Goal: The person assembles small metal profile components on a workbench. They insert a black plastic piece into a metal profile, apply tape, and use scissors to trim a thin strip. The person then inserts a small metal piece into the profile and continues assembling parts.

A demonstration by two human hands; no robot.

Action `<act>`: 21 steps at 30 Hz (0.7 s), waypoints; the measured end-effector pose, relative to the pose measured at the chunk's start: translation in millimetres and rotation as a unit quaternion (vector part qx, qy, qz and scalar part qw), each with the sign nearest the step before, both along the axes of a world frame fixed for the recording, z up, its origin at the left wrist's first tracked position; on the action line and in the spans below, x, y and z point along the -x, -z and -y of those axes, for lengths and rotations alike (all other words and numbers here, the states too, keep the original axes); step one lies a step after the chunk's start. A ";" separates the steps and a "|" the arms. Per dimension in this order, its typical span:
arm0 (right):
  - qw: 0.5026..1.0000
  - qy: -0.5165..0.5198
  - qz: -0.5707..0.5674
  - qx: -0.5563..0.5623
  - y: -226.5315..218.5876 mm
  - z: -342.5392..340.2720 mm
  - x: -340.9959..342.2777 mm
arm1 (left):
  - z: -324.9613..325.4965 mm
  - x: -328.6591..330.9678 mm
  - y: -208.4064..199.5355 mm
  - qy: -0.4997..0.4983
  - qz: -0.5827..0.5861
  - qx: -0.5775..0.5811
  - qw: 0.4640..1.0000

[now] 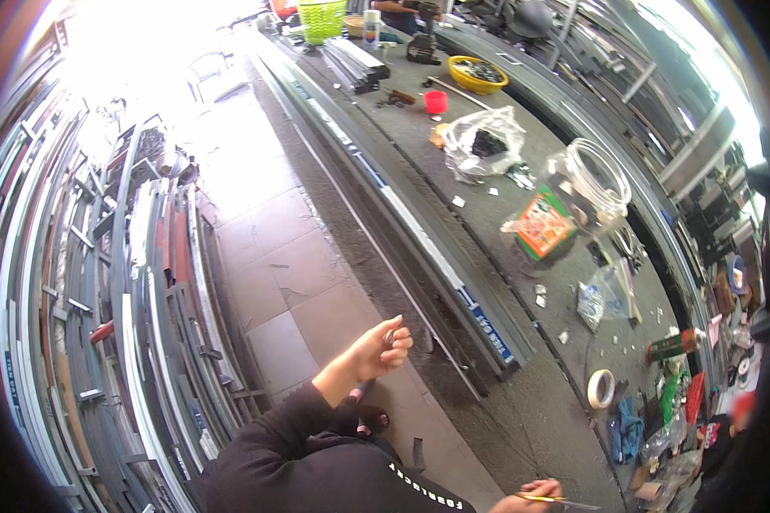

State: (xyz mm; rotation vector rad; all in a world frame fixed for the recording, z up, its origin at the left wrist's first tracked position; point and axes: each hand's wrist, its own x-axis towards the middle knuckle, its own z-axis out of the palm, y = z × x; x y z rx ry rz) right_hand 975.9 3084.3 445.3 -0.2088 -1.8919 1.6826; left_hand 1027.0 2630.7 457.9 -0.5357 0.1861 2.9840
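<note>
My left hand (383,350) is raised above the floor beside the worktable, its fingers curled closed. A small dark bit shows between the fingers, too small to name. Low in the view, over the table's near edge, my right hand (529,499) grips a yellow-handled tool (578,504) with a slim metal blade pointing right. Whether it is scissors or a screwdriver I cannot tell. Between and beyond the hands, long grey metal profiles (419,227) with a white and blue film strip lie along the table (488,419). Neither hand touches them.
On the table are a tape roll (601,389), an orange-green packet (542,224), a clear plastic bag (486,144), a red cup (435,103), a yellow basket (478,75) and a dark can (672,345). Profile racks (145,325) stand left. Another person (397,13) is at the far end.
</note>
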 end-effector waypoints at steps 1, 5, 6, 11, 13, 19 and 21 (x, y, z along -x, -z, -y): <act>0.999 -0.032 0.006 -0.001 -18.5 1.1 3.3 | 8.4 -17.4 4.1 -0.013 0.002 0.016 1.000; 0.972 -0.045 -0.136 -0.185 -59.4 66.1 60.5 | 48.0 -71.1 21.8 -0.093 -0.015 -0.002 0.996; 0.968 -0.046 -0.165 -0.184 -63.7 92.9 80.2 | 59.1 -83.0 24.0 -0.121 -0.009 -0.013 0.993; 0.957 -0.147 -0.171 -0.183 -57.1 275.6 82.9 | 143.7 -136.2 14.6 -0.165 -0.010 0.043 0.985; 0.950 -0.187 -0.184 -0.172 -51.0 372.7 65.7 | 193.1 -162.6 3.2 -0.185 0.026 0.088 0.978; 0.898 -0.417 -0.134 -0.043 -48.0 635.3 -5.5 | 338.4 -267.3 -0.7 -0.283 0.093 0.214 0.930; 0.872 -0.446 -0.179 -0.090 -49.6 697.3 -16.5 | 377.7 -299.2 9.5 -0.325 0.097 0.187 0.922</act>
